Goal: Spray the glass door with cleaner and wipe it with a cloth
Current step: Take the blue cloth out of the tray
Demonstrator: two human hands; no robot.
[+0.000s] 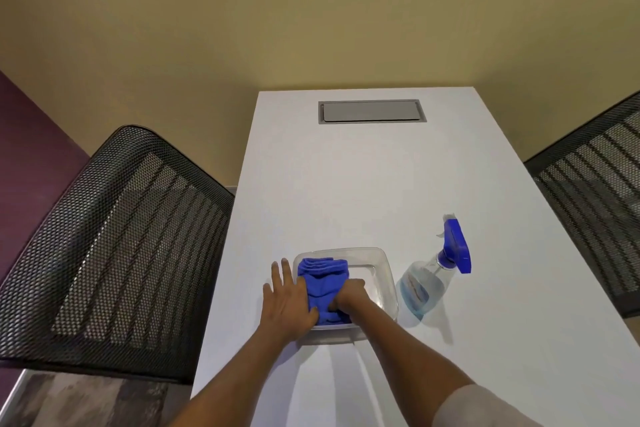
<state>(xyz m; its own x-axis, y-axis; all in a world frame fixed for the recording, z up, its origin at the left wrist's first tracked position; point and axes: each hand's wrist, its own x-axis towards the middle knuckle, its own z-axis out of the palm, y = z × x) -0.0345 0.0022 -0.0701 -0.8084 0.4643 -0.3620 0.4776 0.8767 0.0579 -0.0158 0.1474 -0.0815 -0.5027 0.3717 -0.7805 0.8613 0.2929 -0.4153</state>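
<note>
A folded blue cloth (323,279) lies in a clear plastic tub (379,262) on the white table (363,184). My right hand (349,295) is inside the tub with its fingers closed on the cloth. My left hand (287,298) rests flat against the tub's left side, fingers spread, thumb touching the cloth's edge. A clear spray bottle (424,288) with a blue trigger head stands on the table just right of the tub, untouched. No glass door is in view.
Black mesh chairs stand at the table's left (114,246) and right (595,191). A grey cable hatch (372,111) is set in the far end of the table. A yellow wall rises behind.
</note>
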